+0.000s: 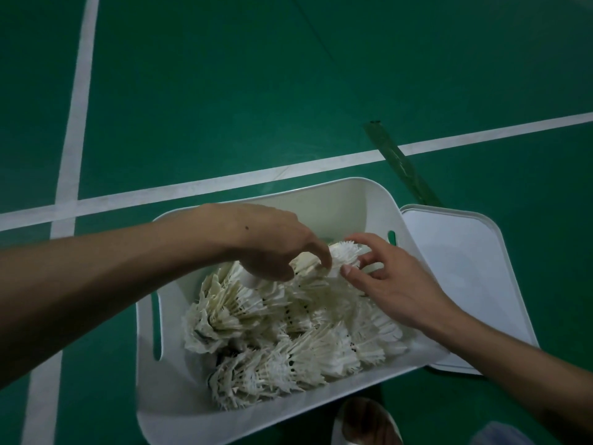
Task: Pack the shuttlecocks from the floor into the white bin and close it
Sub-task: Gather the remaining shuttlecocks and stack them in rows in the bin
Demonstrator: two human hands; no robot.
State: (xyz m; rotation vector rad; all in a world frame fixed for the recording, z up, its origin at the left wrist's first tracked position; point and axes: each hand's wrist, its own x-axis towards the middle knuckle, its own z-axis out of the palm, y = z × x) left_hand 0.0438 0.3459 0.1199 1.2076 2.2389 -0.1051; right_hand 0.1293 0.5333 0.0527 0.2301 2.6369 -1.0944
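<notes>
The white bin [321, 197] stands open on the green court floor, holding a heap of several worn white shuttlecocks [288, 332]. Both hands reach into it from above. My left hand [266, 242] and my right hand [391, 277] meet over the heap's far right side, fingers pinching the same white shuttlecock [345, 255] from opposite sides. The bin's white lid [465, 274] lies flat on the floor against the bin's right side, partly under its rim. No loose shuttlecocks show on the floor in this view.
White court lines [80, 101] cross the floor behind and left of the bin. A strip of green tape [398, 162] runs diagonally at the bin's far right. The toe of a sandal [365, 422] shows at the bottom edge, just in front of the bin.
</notes>
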